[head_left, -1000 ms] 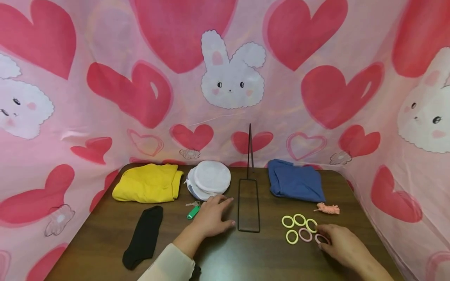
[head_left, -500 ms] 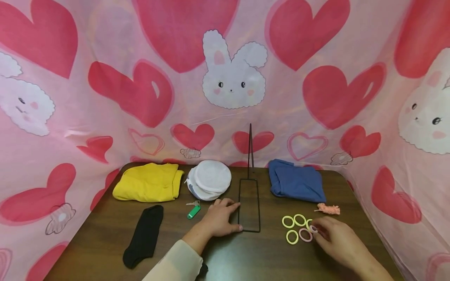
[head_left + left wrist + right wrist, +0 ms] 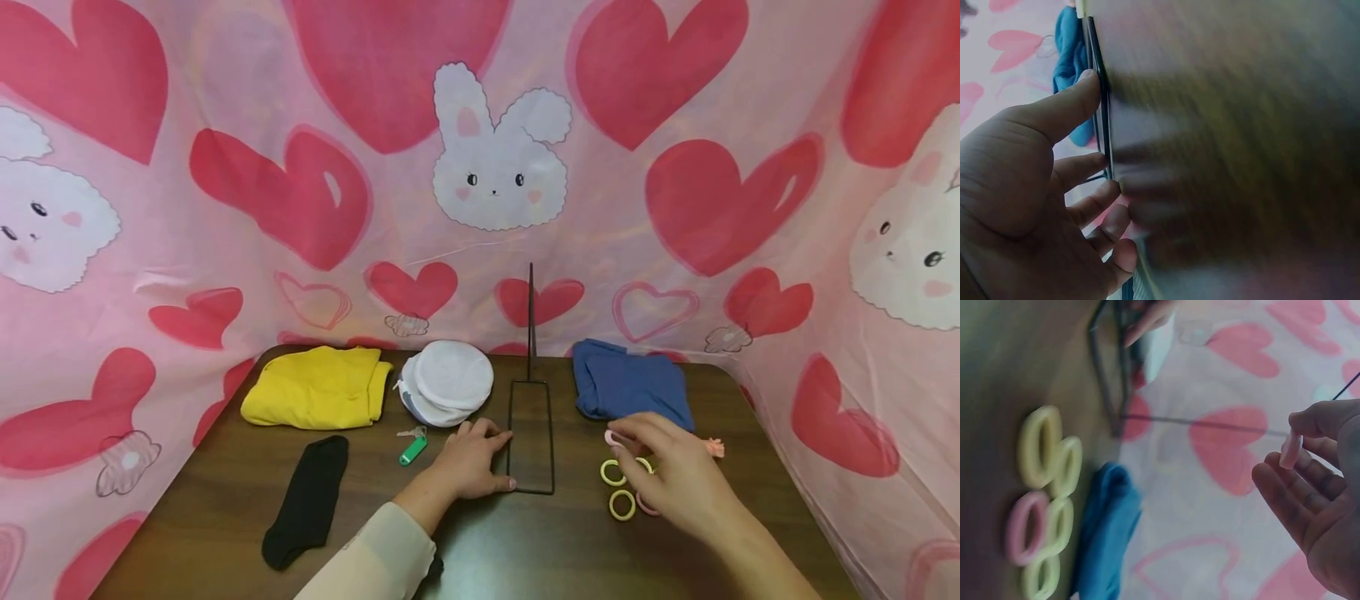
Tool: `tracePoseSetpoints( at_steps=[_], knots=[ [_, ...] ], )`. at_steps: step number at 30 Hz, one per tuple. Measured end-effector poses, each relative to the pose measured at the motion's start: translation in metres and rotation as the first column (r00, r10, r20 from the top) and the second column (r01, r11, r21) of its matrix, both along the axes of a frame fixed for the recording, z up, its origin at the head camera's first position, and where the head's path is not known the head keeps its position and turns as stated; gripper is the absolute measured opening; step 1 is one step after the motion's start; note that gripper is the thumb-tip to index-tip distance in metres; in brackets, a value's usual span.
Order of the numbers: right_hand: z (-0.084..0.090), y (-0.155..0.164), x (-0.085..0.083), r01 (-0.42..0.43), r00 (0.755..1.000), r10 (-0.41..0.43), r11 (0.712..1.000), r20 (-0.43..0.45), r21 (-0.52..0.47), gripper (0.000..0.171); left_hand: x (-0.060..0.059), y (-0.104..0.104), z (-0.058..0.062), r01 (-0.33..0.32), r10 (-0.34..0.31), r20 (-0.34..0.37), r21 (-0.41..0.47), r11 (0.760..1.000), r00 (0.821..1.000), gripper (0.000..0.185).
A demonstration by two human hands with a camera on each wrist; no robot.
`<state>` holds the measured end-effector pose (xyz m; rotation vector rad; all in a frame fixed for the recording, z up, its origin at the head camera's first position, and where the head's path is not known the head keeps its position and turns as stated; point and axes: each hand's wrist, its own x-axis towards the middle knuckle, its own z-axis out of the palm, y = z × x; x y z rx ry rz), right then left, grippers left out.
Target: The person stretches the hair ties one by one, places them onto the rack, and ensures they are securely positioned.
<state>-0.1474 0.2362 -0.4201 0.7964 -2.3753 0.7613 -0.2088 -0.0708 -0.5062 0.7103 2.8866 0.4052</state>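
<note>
Head view: the right hand [image 3: 675, 475] pinches a pink ring [image 3: 615, 437], lifted above the other rings [image 3: 621, 504] near the blue cloth [image 3: 630, 385]. The left hand [image 3: 468, 462] rests, fingers relaxed, against the wire stand [image 3: 531, 437]. Farther left lie a green tag [image 3: 412, 451], black sock [image 3: 309, 500] and yellow cloth [image 3: 318, 387].

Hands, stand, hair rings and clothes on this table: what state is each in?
Left hand: fingers resting on the wire stand's base.
Right hand: raised, pinching a pink hair ring.
Wire stand: upright, rod bare.
Other hair rings: lying flat on the table.
Yellow cloth: folded.
Blue cloth: folded.
Black sock: lying flat.
</note>
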Motion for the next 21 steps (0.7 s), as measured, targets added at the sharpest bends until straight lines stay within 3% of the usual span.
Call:
tracePoseSetpoints(
  at_steps=[6, 13, 21],
  knots=[
    [0.028, -0.028, -0.01, -0.106, 0.986, 0.099, 0.993, -0.131, -0.048, 0.035, -0.002, 0.003, -0.002, -0.017, 0.017, 0.003, -0.046, 0.999, 1.0, 0.082],
    [0.062, -0.058, -0.017, -0.197, 0.95, 0.17, 0.977, -0.262, -0.081, 0.025, -0.002, 0.005, -0.003, -0.042, 0.043, 0.016, -0.087, 0.995, 0.999, 0.084],
    [0.089, -0.076, -0.022, -0.27, 0.902, 0.215, 0.957, -0.375, -0.101, 0.024, -0.002, 0.007, -0.001, -0.047, 0.048, 0.006, -0.108, 0.993, 0.999, 0.084]
  ],
)
